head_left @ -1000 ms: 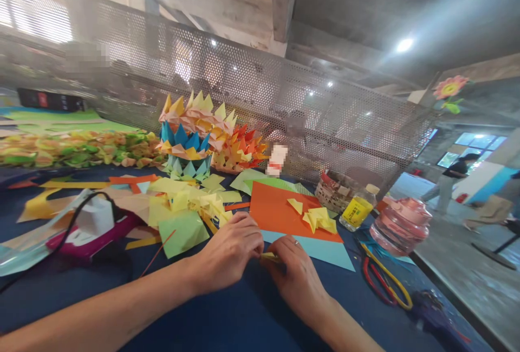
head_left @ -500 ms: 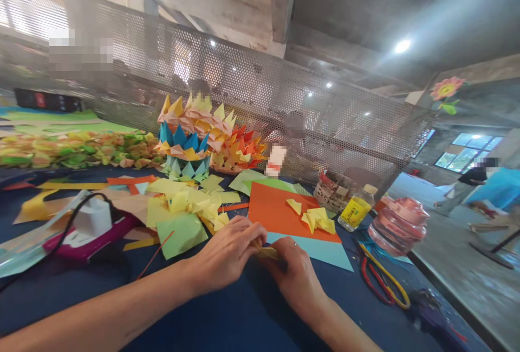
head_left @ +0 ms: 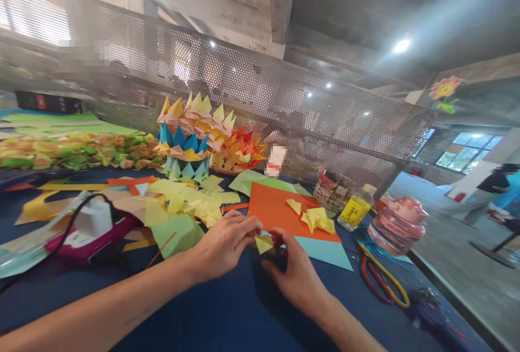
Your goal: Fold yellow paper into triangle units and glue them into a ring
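R hand has parted thumb from fingers since last frame, now spread; L hand pinches yellow folded pc btwn fingertips, well in from tabletop's R edge. Orange sheet beyond; pink bottle nr that edge.

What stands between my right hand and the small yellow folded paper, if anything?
Nothing visible. The left hand holds the folded paper; the right hand is close beside it, thumb and index finger apart. Whether a right fingertip touches it, I cannot tell.
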{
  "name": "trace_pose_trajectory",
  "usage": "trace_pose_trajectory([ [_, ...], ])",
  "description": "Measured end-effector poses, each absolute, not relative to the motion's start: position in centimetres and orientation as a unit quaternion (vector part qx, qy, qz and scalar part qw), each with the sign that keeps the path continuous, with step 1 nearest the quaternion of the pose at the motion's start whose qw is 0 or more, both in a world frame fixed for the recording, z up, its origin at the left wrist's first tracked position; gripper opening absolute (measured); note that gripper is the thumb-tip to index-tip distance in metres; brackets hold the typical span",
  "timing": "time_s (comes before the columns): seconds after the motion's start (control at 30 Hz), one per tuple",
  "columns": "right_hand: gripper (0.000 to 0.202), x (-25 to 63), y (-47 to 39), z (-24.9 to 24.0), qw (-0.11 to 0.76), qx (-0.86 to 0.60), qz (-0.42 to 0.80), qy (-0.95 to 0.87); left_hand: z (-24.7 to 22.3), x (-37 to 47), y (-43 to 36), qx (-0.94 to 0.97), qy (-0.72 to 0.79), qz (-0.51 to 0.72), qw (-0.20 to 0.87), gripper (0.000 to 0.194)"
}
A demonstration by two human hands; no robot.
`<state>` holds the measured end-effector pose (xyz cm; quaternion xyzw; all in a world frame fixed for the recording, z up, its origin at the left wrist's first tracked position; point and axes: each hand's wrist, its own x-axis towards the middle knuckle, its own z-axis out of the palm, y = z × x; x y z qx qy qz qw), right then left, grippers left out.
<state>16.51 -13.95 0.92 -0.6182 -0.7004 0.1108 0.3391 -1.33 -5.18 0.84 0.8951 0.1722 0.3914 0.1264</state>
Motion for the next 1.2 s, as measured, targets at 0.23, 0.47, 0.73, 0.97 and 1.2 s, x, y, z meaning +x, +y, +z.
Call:
trace_pose_trajectory([
  [0.23, 0.018, 16.5, -14.2, 2.2, 0.414, -0.579, 0.164, -0.683, 1.3, -1.6, -5.0, 0.898, 0.137, 0.398, 0.124, 0.023],
  [0.47, 0.015, 16.6, -13.7, 1.8, 0.439, -0.572, 0.099, -0.686, 1.0, -1.5, -4.8, 0.898, 0.12, 0.407, 0.116, 0.027],
  [0.73, 0.003, 16.5, -13.6, 1.5, 0.415, -0.551, 0.067, -0.721, 1.0, -1.5, -5.4, 0.888, 0.134, 0.423, 0.119, 0.017],
  [0.97, 0.007, 16.3, -13.9, 1.6, 0.42, -0.54, 0.047, -0.727, 1.3, -1.2, -5.4, 0.895, 0.121, 0.41, 0.127, 0.005],
  [1.2, 0.012, 16.5, -14.5, 3.2, 0.368, -0.544, 0.01, -0.754, 1.2, -1.4, -5.0, 0.897, 0.115, 0.415, 0.098, 0.013],
])
